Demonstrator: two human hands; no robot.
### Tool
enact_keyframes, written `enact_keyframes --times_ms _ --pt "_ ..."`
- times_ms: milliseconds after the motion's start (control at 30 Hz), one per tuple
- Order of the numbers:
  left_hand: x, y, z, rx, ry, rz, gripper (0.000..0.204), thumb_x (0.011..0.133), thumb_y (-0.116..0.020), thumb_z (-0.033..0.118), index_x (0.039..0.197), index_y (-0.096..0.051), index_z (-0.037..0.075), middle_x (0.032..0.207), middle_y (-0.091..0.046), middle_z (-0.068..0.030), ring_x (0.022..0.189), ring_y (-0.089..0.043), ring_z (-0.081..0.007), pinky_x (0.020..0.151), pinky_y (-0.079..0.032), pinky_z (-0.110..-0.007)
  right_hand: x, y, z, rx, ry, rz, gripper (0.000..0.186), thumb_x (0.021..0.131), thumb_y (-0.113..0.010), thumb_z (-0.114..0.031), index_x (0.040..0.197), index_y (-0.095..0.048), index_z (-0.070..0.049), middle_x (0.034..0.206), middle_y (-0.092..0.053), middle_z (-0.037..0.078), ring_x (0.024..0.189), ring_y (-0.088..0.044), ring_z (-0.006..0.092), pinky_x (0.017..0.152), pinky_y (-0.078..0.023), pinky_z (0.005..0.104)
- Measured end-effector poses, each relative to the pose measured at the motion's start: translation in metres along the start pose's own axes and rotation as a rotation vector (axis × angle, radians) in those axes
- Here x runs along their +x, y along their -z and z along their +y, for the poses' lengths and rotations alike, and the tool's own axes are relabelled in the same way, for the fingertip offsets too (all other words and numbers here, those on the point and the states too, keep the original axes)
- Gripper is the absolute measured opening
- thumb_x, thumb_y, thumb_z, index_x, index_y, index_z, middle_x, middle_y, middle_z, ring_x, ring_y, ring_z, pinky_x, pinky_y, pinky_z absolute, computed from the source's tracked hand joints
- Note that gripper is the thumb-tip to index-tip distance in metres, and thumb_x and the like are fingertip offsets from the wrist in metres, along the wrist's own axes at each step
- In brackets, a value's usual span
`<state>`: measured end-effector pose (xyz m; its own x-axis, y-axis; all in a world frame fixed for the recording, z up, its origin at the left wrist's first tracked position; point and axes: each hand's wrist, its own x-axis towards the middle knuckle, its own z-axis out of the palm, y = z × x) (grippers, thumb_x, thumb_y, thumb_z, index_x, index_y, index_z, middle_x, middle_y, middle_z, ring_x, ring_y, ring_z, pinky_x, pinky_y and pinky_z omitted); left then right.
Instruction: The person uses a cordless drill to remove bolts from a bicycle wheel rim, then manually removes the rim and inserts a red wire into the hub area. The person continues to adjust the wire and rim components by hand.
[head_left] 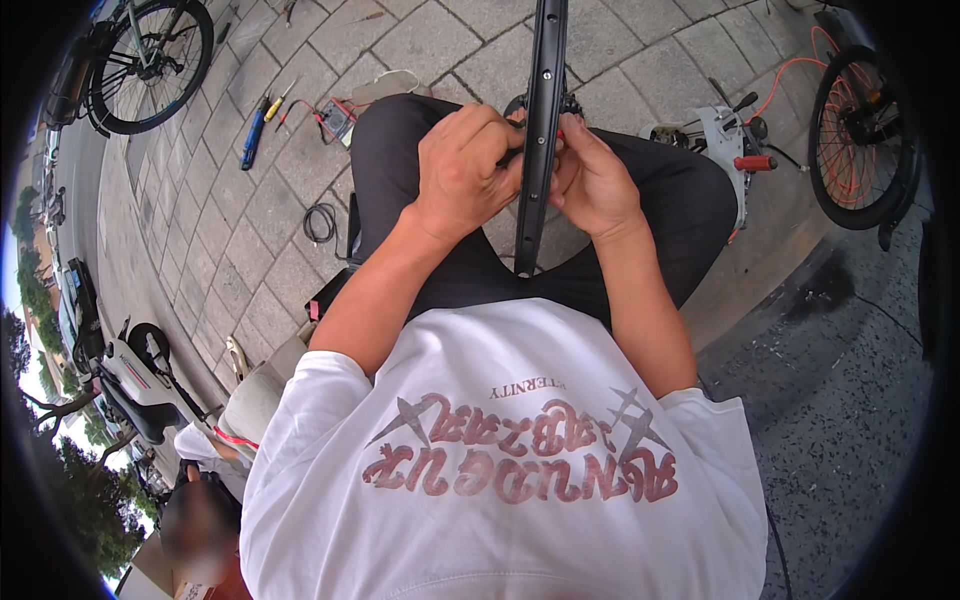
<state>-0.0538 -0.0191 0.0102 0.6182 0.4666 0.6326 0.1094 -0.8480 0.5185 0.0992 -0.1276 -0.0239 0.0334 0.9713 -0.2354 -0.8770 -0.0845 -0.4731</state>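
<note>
A black bicycle wheel rim (541,140), bare of a tyre, stands upright edge-on between my bent legs. Small round metal fittings dot the middle of its channel, and dark hub parts show partly behind it. On the rim's left side, my left hand (462,170) is closed, its fingers curled in against the wheel; what they grip is hidden. My right hand (600,185) is at the other side, thumb and forefinger pinched on a small red piece (561,136) close to the rim. Most of that piece is covered by the fingers.
On the paving left lie a blue-handled tool (254,135), a yellow screwdriver (275,106), a multimeter (337,118) and a coiled black cable (320,224). Right are a grey metal part with a red grip (755,162), an orange hose (790,65) and a wheel (858,135). Someone sits lower left.
</note>
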Motion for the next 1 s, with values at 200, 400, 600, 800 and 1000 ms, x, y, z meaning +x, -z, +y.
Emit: enact_keyframes --times_ms 200,400,600,800,1000 --pt "-0.002 0.0 0.003 -0.008 0.023 -0.002 0.031 0.078 -0.092 0.015 0.077 -0.062 0.007 0.073 -0.058 -0.0064 0.062 -0.059 -0.0245 0.056 -0.046 -0.036 0.005 0.003 0.002 0.015 0.015 0.041 0.035 0.111 -0.059 -0.038 0.111 -0.071 -0.005 0.085 -0.069 0.001 0.062 -0.064 0.0105 0.046 -0.044 0.0235" --pt "-0.003 0.001 0.004 -0.033 0.042 -0.017 0.024 0.076 -0.09 0.015 0.083 -0.068 0.008 0.075 -0.06 -0.0052 0.066 -0.062 -0.0258 0.059 -0.048 -0.038 0.006 -0.008 -0.005 -0.073 -0.033 0.135 0.036 0.109 -0.063 -0.042 0.103 -0.071 -0.007 0.078 -0.065 0.0 0.057 -0.059 0.0077 0.042 -0.04 0.0216" --pt "-0.003 0.001 0.003 -0.066 0.138 -0.017 0.025 0.075 -0.089 0.013 0.094 -0.075 0.008 0.077 -0.063 -0.0048 0.069 -0.064 -0.025 0.061 -0.05 -0.038 0.009 -0.013 -0.006 -0.08 -0.05 0.117 0.037 0.108 -0.064 -0.043 0.102 -0.072 -0.007 0.076 -0.064 -0.002 0.052 -0.052 0.0036 0.04 -0.036 0.0199" --pt "-0.006 -0.003 -0.004 -0.05 0.078 -0.009 0.03 0.075 -0.089 0.014 0.101 -0.078 0.007 0.079 -0.065 -0.005 0.072 -0.064 -0.0245 0.061 -0.05 -0.037 0.009 -0.018 -0.006 -0.084 -0.053 0.157 0.035 0.109 -0.063 -0.04 0.102 -0.073 -0.008 0.07 -0.057 -0.005 0.05 -0.046 0.0025 0.039 -0.032 0.0201" --pt "0.002 0.003 0.003 0.008 0.107 -0.046 0.025 0.078 -0.092 0.018 0.095 -0.077 0.008 0.081 -0.066 -0.006 0.073 -0.063 -0.025 0.065 -0.05 -0.036 0.01 -0.021 -0.007 -0.091 -0.08 0.193 0.031 0.111 -0.061 -0.035 0.099 -0.072 -0.008 0.066 -0.052 -0.007 0.047 -0.042 0.0025 0.038 -0.029 0.0205"
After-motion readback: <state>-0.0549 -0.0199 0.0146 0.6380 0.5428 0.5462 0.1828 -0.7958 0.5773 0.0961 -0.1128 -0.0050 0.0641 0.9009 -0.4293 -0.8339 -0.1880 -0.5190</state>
